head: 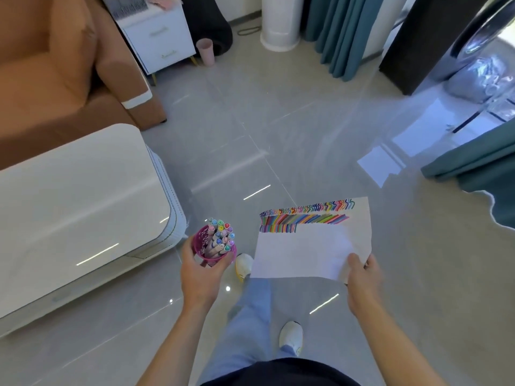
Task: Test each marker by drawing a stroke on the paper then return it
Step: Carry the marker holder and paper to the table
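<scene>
My left hand (198, 270) grips a pink mesh cup (204, 243) from its near side, held in the air above the floor. Several capped markers (222, 235) stand upright in the cup, their coloured cap ends facing up. My right hand (362, 277) pinches the near right corner of a white sheet of paper (303, 252), thumb on top. The sheet hangs level over the floor. Rows of many-coloured strokes (303, 217) fill its far edge, and the near part is blank.
A glossy white table (75, 207) stands to the left, an orange sofa (53, 65) behind it. Grey tiled floor (278, 121) spreads ahead. My legs and white shoes (291, 337) are below. Teal curtains (479, 160) hang on the right, and a white cabinet (158, 40) is far back.
</scene>
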